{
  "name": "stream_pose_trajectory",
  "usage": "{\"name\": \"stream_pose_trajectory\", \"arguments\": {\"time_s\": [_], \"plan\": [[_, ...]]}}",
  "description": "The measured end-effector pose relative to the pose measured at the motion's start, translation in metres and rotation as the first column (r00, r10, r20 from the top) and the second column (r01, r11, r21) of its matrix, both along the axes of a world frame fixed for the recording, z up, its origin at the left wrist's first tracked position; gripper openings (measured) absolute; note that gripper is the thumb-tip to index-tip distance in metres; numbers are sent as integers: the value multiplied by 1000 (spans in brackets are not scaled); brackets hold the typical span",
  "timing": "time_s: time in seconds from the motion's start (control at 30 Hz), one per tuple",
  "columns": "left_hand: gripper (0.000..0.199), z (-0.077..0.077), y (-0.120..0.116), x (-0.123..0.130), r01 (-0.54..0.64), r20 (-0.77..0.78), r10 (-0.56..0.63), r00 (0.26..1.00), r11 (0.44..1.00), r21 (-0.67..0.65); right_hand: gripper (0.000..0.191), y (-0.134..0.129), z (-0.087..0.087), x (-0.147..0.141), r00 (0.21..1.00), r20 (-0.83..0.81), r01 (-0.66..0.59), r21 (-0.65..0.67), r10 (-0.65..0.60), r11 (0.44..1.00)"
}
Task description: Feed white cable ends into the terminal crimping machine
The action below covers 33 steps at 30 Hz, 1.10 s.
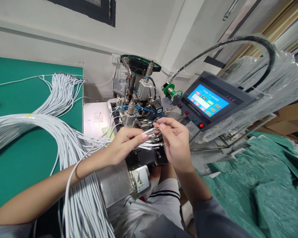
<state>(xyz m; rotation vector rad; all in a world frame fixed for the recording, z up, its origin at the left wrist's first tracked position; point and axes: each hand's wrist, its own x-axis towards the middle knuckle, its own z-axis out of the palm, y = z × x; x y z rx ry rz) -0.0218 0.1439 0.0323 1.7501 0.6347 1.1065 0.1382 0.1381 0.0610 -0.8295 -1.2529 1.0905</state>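
white cables (149, 144) in hands (175, 142), cardboard boxes (293, 111) beyond

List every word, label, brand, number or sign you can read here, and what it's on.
No wording reads clearly enough to quote.
Blue screen: Chinese-looking title and button labels, too small and blurred.
Strip of characters beneath it: too small.
Cylinder label: a dark triangular sign; its wording is unreadable.
Any other marks: too small to tell.

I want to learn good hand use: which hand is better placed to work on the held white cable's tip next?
Probably the right hand: its fingertips are at the tip of the white cable, while the left hand pinches that cable farther back, seemingly steadying it.
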Motion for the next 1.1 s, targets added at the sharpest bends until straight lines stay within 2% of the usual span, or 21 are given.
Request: {"name": "stream_pose_trajectory", "arguments": {"time_s": [0.37, 0.6, 0.87, 1.1], "plan": [[43, 1, 0, -1, -3, -22, 3, 1000, 1000, -8, 18, 0, 1, -2, 996, 58, 71, -32, -69, 997], [42, 1, 0, 0, 7, -40, -7, 999, 1000, 1, 12, 1, 2, -2, 999, 3, 39, -22, -39, 999], [41, 1, 1, 1, -8, -113, 15, 993, 998, 65, 19, 10, 1, 2, 992, 87, 91, -23, -88, 996], [39, -1, 0, 2, -88, -48, 95, 994, 988, 124, 16, 10, -3, 7, 962, 194, 167, 145, -193, 975]]}}
